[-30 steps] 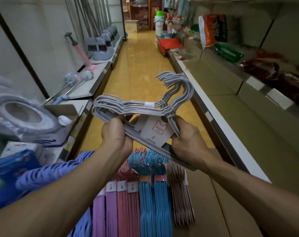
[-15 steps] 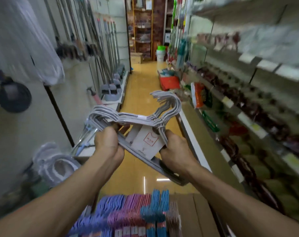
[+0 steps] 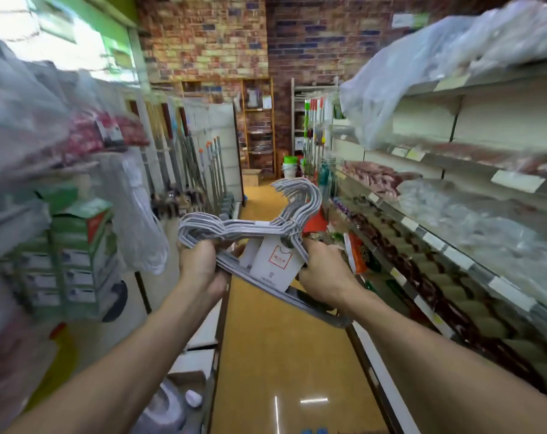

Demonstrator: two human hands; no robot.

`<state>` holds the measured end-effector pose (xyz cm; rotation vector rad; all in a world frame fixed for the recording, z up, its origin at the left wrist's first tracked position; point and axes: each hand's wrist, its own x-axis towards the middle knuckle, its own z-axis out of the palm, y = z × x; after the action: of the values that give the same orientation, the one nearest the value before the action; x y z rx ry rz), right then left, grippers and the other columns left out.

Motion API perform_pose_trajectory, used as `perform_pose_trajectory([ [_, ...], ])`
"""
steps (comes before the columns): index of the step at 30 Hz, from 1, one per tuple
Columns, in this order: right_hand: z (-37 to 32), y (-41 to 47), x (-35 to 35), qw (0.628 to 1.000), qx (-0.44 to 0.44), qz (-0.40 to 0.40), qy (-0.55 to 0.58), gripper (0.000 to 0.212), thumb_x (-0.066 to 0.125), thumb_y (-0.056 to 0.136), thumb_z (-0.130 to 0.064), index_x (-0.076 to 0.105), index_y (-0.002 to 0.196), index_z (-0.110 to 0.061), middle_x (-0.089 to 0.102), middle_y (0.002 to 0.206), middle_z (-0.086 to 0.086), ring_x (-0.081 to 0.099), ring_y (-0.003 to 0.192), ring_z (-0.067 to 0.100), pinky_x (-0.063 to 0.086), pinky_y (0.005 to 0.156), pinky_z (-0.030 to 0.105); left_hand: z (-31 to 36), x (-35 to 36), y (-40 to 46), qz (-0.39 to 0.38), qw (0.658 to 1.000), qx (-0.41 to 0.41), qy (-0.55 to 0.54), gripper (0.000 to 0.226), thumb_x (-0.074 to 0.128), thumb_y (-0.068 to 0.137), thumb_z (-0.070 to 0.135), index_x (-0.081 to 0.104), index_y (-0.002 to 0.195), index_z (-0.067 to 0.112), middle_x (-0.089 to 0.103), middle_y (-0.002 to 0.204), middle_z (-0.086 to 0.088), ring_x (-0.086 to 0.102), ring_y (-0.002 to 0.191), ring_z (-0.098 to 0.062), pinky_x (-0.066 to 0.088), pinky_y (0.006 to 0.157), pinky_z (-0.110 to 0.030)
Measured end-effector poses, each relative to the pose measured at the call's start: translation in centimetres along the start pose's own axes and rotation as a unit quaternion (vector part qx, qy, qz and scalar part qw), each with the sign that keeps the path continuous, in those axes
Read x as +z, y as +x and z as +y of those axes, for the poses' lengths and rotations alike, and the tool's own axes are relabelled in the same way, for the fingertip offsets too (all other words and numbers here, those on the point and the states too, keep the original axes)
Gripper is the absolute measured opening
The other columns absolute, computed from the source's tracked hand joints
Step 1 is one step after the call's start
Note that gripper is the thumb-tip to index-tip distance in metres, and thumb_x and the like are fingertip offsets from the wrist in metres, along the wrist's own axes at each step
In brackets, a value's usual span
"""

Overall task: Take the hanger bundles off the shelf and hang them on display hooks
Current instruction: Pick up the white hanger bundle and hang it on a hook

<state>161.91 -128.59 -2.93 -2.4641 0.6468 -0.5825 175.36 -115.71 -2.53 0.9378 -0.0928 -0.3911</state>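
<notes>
Left hand [image 3: 200, 266], right hand [image 3: 324, 274] grip grey hanger bundle [image 3: 250, 228], arms outstretched.

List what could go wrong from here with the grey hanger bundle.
1. Both the left hand and right hand grip the grey hanger bundle, so none is free to steady a hook.
2. Its fanned hooks might snag goods on the right shelf in the narrow aisle.

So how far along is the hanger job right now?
Done: one grey hanger bundle is off the shelf. In hand: the left hand and right hand both grip it over the aisle, its hooks free. Left: hanging it; no display hook is clearly visible in this blurred view.
</notes>
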Motion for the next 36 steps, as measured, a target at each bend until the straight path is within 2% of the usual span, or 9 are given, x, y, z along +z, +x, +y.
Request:
perform_pose_trajectory([
  [4,-3.5,-0.5,-2.9,1.000,-0.022,0.007,-0.003,0.021,0.052,0.088,-0.001,0.057,0.104,-0.014,0.066,0.101,0.011,0.062,0.088,0.034,0.057,0.071,0.047,3.8,1.4,-2.0,0.042,0.998,0.029,-0.040,0.024,0.044,0.093,-0.011,0.059,0.104,0.004,0.063,0.098,-0.021,0.063,0.078,-0.033,0.059,0.050,-0.034],
  [9,-5.7,-1.3,-5.3,0.997,-0.066,-0.010,0.031,0.026,0.053,0.090,-0.004,0.061,0.113,-0.013,0.070,0.104,0.010,0.058,0.079,0.025,0.045,0.057,0.030,7.1,1.9,-4.7,0.097,0.990,0.097,-0.026,0.039,0.049,0.089,-0.010,0.058,0.125,0.003,0.069,0.104,-0.018,0.069,0.070,-0.025,0.059,0.060,-0.040],
  [14,-7.1,-2.8,-7.2,0.991,-0.117,-0.028,0.051,0.023,0.052,0.091,-0.002,0.059,0.111,-0.011,0.069,0.106,0.008,0.062,0.092,0.028,0.043,0.064,0.029,9.2,2.5,-8.7,0.125,0.980,0.153,-0.028,0.039,0.046,0.089,-0.013,0.057,0.119,0.010,0.068,0.104,-0.020,0.066,0.083,-0.033,0.056,0.068,-0.040],
  [18,-8.0,-4.1,-9.0,0.983,-0.166,-0.034,0.076,0.020,0.057,0.089,-0.003,0.059,0.107,-0.012,0.069,0.109,0.010,0.059,0.091,0.026,0.044,0.068,0.028,10.4,2.6,-12.0,0.137,0.970,0.194,-0.049,0.049,0.043,0.089,-0.012,0.051,0.133,0.007,0.064,0.120,-0.029,0.065,0.094,-0.037,0.056,0.084,-0.054],
  [22,-8.3,-5.7,-10.9,0.970,-0.216,-0.045,0.099,0.012,0.059,0.088,-0.005,0.058,0.097,-0.012,0.063,0.090,0.000,0.061,0.088,0.025,0.055,0.075,0.040,10.9,3.0,-17.2,0.124,0.960,0.253,-0.007,0.031,0.048,0.092,-0.011,0.057,0.117,0.006,0.067,0.082,-0.015,0.066,0.062,-0.024,0.057,0.059,-0.037],
  [26,-8.8,-7.7,-11.3,0.956,-0.266,-0.050,0.112,0.020,0.059,0.085,-0.004,0.061,0.104,-0.010,0.069,0.101,0.011,0.064,0.093,0.032,0.057,0.078,0.049,10.9,1.7,-21.8,0.180,0.928,0.320,0.062,0.038,0.061,0.081,0.000,0.062,0.119,0.005,0.071,0.099,-0.013,0.068,0.096,-0.032,0.059,0.080,-0.042],
  [29,-9.8,-9.9,-10.9,0.942,-0.304,-0.071,0.123,0.025,0.057,0.086,-0.003,0.062,0.110,-0.008,0.069,0.109,0.015,0.063,0.100,0.034,0.056,0.080,0.043,11.0,-0.2,-25.4,0.231,0.907,0.341,0.087,0.043,0.062,0.073,0.007,0.065,0.115,0.010,0.071,0.105,-0.016,0.066,0.101,-0.033,0.057,0.088,-0.048],
  [33,-11.9,-13.6,-10.6,0.914,-0.355,-0.112,0.160,0.031,0.060,0.086,-0.004,0.064,0.117,-0.006,0.070,0.117,0.014,0.062,0.110,0.033,0.053,0.083,0.035,11.7,-2.3,-31.1,0.275,0.874,0.386,0.104,0.026,0.060,0.083,-0.005,0.070,0.103,0.009,0.073,0.098,-0.015,0.069,0.092,-0.034,0.060,0.074,-0.044],
  [36,-14.0,-16.7,-10.1,0.890,-0.391,-0.145,0.183,0.032,0.062,0.086,-0.005,0.065,0.118,-0.006,0.070,0.118,0.013,0.063,0.109,0.033,0.040,0.071,0.019,12.6,-3.6,-35.5,0.292,0.854,0.413,0.121,0.033,0.052,0.086,-0.012,0.073,0.090,0.014,0.074,0.095,-0.014,0.070,0.094,-0.037,0.061,0.077,-0.048],
])
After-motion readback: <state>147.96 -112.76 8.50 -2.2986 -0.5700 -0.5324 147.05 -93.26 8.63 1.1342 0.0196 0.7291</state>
